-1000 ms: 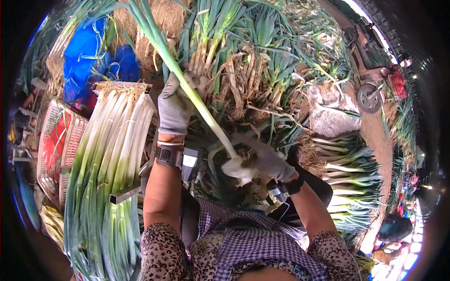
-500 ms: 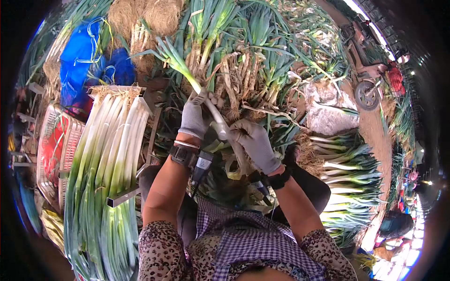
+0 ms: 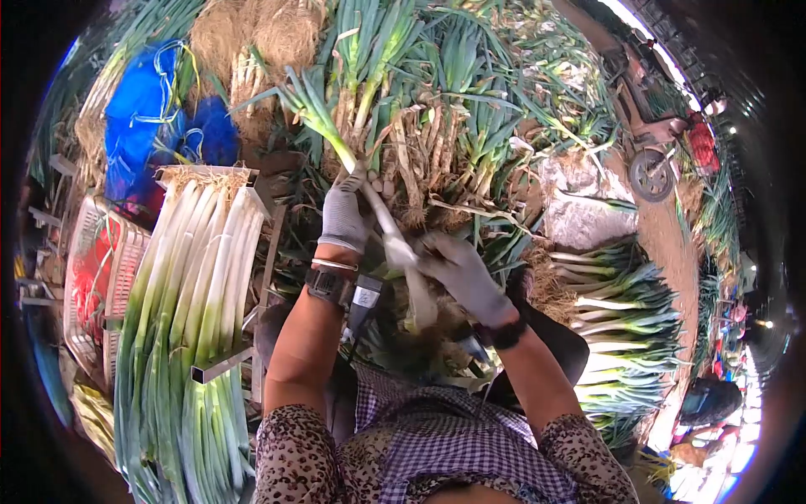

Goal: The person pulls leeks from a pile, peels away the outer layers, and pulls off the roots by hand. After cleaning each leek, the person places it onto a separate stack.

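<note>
My left hand (image 3: 346, 212), in a grey-white knit glove, is closed around the upper stalk of a long green onion (image 3: 384, 220), whose green leaves point up and to the left. At the lower white part, my gloved right hand (image 3: 460, 273) has its fingers drawn together against the stalk, somewhat blurred. A pale loose outer layer (image 3: 420, 304) hangs below the stalk, smeared by motion. Just past my hands lies a pile of untrimmed green onions (image 3: 432, 143) with dry brown outer leaves and roots.
To the left, clean green onions (image 3: 197, 269) rest on a metal frame (image 3: 222, 363), beside a white plastic basket (image 3: 126, 269) and a blue bag (image 3: 138, 113). More green onions (image 3: 625, 323) are stacked on the right, near a pale sack (image 3: 588, 202) and a wheeled vehicle (image 3: 652, 174).
My right hand has moved slightly right and down, and its fingers are now blurred. The loose layer below the stalk has shifted. My left hand keeps its hold, almost unmoved.
</note>
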The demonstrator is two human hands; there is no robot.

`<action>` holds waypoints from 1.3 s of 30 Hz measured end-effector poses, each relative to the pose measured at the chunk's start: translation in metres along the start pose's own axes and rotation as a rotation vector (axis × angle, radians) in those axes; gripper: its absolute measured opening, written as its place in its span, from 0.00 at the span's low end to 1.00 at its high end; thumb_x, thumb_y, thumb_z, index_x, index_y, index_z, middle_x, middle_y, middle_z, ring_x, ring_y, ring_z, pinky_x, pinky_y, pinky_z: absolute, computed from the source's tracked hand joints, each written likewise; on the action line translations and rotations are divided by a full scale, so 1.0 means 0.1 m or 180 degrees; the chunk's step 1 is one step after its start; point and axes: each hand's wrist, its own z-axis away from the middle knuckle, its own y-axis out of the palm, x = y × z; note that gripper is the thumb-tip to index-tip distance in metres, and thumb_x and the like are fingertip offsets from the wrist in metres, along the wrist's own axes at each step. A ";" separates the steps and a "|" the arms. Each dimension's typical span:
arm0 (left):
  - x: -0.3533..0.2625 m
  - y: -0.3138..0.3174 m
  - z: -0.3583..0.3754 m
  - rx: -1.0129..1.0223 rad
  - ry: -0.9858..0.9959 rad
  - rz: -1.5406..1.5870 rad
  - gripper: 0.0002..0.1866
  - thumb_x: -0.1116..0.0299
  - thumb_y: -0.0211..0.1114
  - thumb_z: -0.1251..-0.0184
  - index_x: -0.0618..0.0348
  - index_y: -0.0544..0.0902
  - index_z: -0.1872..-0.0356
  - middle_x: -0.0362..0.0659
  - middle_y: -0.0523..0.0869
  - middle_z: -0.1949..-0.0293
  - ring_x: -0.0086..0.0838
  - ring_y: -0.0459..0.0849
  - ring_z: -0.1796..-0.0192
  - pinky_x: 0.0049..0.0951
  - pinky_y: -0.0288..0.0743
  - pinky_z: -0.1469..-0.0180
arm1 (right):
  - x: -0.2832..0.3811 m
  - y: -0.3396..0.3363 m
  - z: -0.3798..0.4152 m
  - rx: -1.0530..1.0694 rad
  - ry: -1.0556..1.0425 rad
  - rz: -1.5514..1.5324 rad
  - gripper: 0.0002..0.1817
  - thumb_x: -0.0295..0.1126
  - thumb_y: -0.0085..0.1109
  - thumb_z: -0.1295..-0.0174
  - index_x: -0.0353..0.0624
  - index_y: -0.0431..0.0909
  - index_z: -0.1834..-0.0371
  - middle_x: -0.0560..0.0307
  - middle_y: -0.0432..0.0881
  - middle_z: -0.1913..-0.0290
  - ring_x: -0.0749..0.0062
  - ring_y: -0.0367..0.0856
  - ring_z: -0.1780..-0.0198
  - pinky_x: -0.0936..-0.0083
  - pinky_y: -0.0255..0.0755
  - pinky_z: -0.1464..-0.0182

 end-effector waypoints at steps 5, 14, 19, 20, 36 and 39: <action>0.12 -0.05 -0.08 0.0083 -0.0107 -0.0038 0.08 0.70 0.60 0.29 0.58 0.76 0.52 0.38 0.78 0.71 0.27 0.77 0.73 0.32 0.80 0.66 | 0.08 -0.08 0.30 -0.0551 -0.0409 -0.0670 0.06 0.23 0.59 0.39 0.35 0.75 0.60 0.62 0.77 0.60 0.77 0.75 0.61 0.77 0.71 0.57; 0.08 -0.28 -0.17 -0.0053 0.0443 -0.0214 0.07 0.69 0.57 0.27 0.59 0.77 0.55 0.38 0.77 0.67 0.27 0.77 0.67 0.27 0.77 0.63 | -0.04 -0.09 1.08 -0.0437 0.1831 -0.2322 0.16 0.35 0.62 0.36 0.34 0.78 0.51 0.60 0.81 0.57 0.83 0.75 0.56 0.82 0.72 0.54; 0.02 -0.16 -0.20 -0.0475 0.0703 -0.0249 0.03 0.71 0.58 0.29 0.57 0.77 0.60 0.39 0.77 0.72 0.28 0.77 0.72 0.28 0.75 0.70 | -0.24 -0.18 1.54 -0.0725 0.1475 -0.0668 0.13 0.31 0.67 0.40 0.36 0.79 0.55 0.63 0.81 0.71 0.88 0.75 0.77 0.88 0.66 0.76; 0.07 -0.15 -0.21 -0.0532 0.0737 -0.0149 0.02 0.72 0.59 0.30 0.57 0.77 0.63 0.40 0.77 0.74 0.29 0.77 0.75 0.28 0.73 0.75 | -0.20 -0.16 1.38 -0.0787 0.1119 -0.0249 0.13 0.30 0.66 0.40 0.36 0.80 0.55 0.64 0.82 0.70 0.88 0.75 0.76 0.87 0.68 0.76; 0.39 -0.63 -0.42 -0.0357 0.1299 -0.2890 0.10 0.69 0.65 0.38 0.59 0.80 0.58 0.44 0.81 0.69 0.37 0.80 0.68 0.35 0.78 0.64 | -0.16 -0.16 1.25 -0.0538 0.0882 0.0822 0.16 0.36 0.65 0.42 0.41 0.82 0.53 0.47 0.82 0.67 0.69 0.82 0.70 0.69 0.75 0.67; 0.40 -0.66 -0.33 -0.0129 0.2105 -0.6004 0.17 0.67 0.69 0.45 0.64 0.81 0.55 0.53 0.85 0.64 0.47 0.85 0.59 0.37 0.78 0.58 | -0.07 0.06 0.91 -0.0474 0.0839 -0.0261 0.14 0.37 0.62 0.39 0.46 0.82 0.52 0.50 0.83 0.57 0.62 0.83 0.66 0.69 0.76 0.64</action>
